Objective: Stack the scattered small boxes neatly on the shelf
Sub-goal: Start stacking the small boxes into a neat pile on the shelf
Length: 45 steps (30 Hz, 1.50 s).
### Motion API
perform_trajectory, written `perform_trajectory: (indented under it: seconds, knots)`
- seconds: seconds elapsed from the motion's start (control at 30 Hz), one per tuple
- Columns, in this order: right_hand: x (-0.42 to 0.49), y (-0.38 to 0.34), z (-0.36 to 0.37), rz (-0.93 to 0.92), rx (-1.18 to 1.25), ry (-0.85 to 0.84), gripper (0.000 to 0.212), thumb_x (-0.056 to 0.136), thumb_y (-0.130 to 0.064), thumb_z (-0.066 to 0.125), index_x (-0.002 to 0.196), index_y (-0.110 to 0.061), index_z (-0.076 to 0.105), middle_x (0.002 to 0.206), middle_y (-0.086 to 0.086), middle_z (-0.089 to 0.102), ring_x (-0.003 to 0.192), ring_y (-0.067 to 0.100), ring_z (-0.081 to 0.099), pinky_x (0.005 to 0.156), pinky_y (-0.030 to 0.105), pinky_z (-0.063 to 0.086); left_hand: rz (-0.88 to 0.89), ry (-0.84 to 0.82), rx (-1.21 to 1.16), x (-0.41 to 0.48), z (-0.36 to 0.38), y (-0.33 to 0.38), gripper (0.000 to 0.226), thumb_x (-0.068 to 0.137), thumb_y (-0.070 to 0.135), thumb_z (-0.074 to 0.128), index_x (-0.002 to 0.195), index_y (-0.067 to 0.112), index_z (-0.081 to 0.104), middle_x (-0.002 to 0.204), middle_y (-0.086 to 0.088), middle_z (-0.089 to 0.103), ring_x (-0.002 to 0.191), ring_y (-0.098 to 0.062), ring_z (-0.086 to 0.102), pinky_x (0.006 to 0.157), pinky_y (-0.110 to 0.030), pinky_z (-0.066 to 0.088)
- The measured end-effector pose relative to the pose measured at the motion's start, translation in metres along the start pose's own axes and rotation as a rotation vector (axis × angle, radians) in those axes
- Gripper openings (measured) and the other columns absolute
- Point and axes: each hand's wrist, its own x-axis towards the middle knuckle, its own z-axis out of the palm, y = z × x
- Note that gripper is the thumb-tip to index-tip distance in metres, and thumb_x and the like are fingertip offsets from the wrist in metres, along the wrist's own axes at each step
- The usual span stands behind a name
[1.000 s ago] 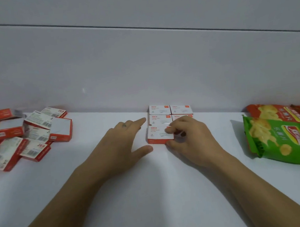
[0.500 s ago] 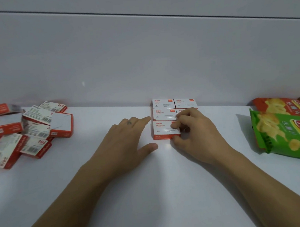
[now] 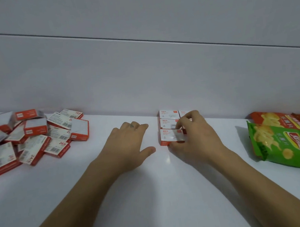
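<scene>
Where the right hand (image 3: 194, 142) worked: its thumb lay at the lower front edge of the front box (image 3: 168, 136) and its curled fingers came over the top and right side, pinching it.
Left hand (image 3: 128, 145): palm down on the shelf (image 3: 154, 196), fingers straight, thumb spread, just beside the neat group and holding nothing; a small dark mark showed on one finger.
Front box: small cardboard cuboid with a white top, red sides and a red corner tag, touching the box behind it.
Neat group (image 3: 167, 114): matching white and red boxes set edge to edge in rows near the wall; small red print read roughly as PAPER CLIPS, finer lines unreadable.
Scattered boxes (image 3: 36, 136): a loose heap at far left, well apart from the group, flat red cartons with white faces, tilted and overlapping; barcodes and "24/6" were legible.
Shelf: smooth, glossy white, with a soft glare spot near the right thumb.
Green crisp bag (image 3: 282, 145): shiny crinkled foil at right, showing pictured crisps, a red and yellow logo and Chinese characters.
Red crisp bags (image 3: 275, 118): behind it, partly covered.
Wall (image 3: 140, 68): plain pale panels with one thin dark seam.
</scene>
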Motion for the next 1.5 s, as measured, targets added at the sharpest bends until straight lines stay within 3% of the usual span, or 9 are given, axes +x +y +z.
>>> perform_trajectory:
  seconds: [0.13,0.33,0.53,0.7,1.03,1.17,1.27,1.37,1.5]
  knots:
    - [0.007,-0.023,-0.006,-0.091,0.024,-0.011,0.061,0.068,-0.051,0.074,0.120,-0.028,0.052,0.134,-0.005,0.036,0.117,0.018,0.045,0.091,0.030,0.042,-0.055,0.031,0.007,-0.019,-0.016,-0.022,0.070,0.089,0.062,0.040,0.148,0.029,0.020,0.151,0.004,0.031,0.137,-0.018,0.027,0.108,-0.038,0.026]
    - [0.022,-0.091,0.012,-0.227,0.056,-0.093,0.070,0.074,-0.050,0.070,0.134,-0.029,0.042,0.144,-0.005,0.029,0.128,0.018,0.037,0.099,0.033,0.037,-0.205,0.132,0.004,-0.061,-0.035,-0.071,0.069,0.086,0.063,0.046,0.145,0.029,0.030,0.147,0.003,0.039,0.133,-0.019,0.033,0.107,-0.040,0.029]
    - [0.037,-0.161,0.052,-0.306,0.086,-0.220,0.069,0.077,-0.048,0.069,0.136,-0.026,0.040,0.139,-0.004,0.037,0.115,0.018,0.051,0.087,0.030,0.044,-0.348,0.112,0.067,-0.101,-0.044,-0.116,0.075,0.084,0.069,0.042,0.147,0.032,0.025,0.153,0.004,0.031,0.139,-0.021,0.028,0.112,-0.045,0.025]
    - [0.048,-0.203,0.087,-0.243,0.108,-0.245,0.062,0.080,-0.058,0.061,0.129,-0.022,0.047,0.124,0.001,0.049,0.102,0.020,0.055,0.071,0.030,0.038,-0.357,0.186,0.085,-0.131,-0.049,-0.142,0.071,0.085,0.064,0.047,0.144,0.028,0.033,0.147,0.003,0.041,0.135,-0.022,0.036,0.109,-0.045,0.029]
    - [0.058,-0.224,0.106,-0.063,0.203,-0.092,0.029,0.087,-0.050,0.054,0.094,-0.023,0.049,0.077,-0.006,0.057,0.066,0.012,0.052,0.051,0.027,0.036,-0.420,0.196,0.029,-0.142,-0.057,-0.158,0.068,0.086,0.066,0.040,0.144,0.033,0.029,0.149,0.005,0.035,0.137,-0.020,0.029,0.111,-0.046,0.022]
    - [0.054,-0.221,0.099,-0.053,0.330,-0.123,0.035,0.081,-0.056,0.063,0.097,-0.025,0.057,0.091,-0.008,0.062,0.080,0.014,0.058,0.061,0.028,0.042,-0.398,0.204,0.001,-0.136,-0.058,-0.152,0.066,0.087,0.065,0.040,0.143,0.033,0.029,0.150,0.004,0.034,0.137,-0.021,0.029,0.110,-0.045,0.023]
    - [0.046,-0.209,0.088,-0.094,0.395,-0.155,0.030,0.075,-0.042,0.073,0.099,-0.028,0.062,0.100,-0.010,0.063,0.089,0.012,0.057,0.070,0.026,0.045,-0.337,0.236,-0.026,-0.127,-0.058,-0.143,0.064,0.087,0.062,0.044,0.143,0.033,0.031,0.148,0.005,0.036,0.134,-0.020,0.030,0.108,-0.043,0.026]
    - [0.040,-0.191,0.071,-0.170,0.373,-0.145,0.027,0.074,-0.016,0.070,0.097,-0.029,0.065,0.085,-0.008,0.061,0.075,0.010,0.053,0.057,0.016,0.037,-0.258,0.247,-0.044,-0.113,-0.057,-0.132,0.064,0.086,0.060,0.047,0.142,0.031,0.033,0.145,0.004,0.039,0.132,-0.021,0.032,0.105,-0.043,0.027]
    - [0.031,-0.163,0.044,-0.243,0.337,-0.101,0.036,0.075,-0.008,0.070,0.102,-0.032,0.065,0.087,-0.017,0.052,0.086,0.011,0.053,0.065,0.012,0.036,-0.183,0.243,-0.033,-0.092,-0.057,-0.117,0.066,0.085,0.061,0.047,0.142,0.032,0.030,0.146,0.006,0.038,0.133,-0.019,0.031,0.107,-0.041,0.028]
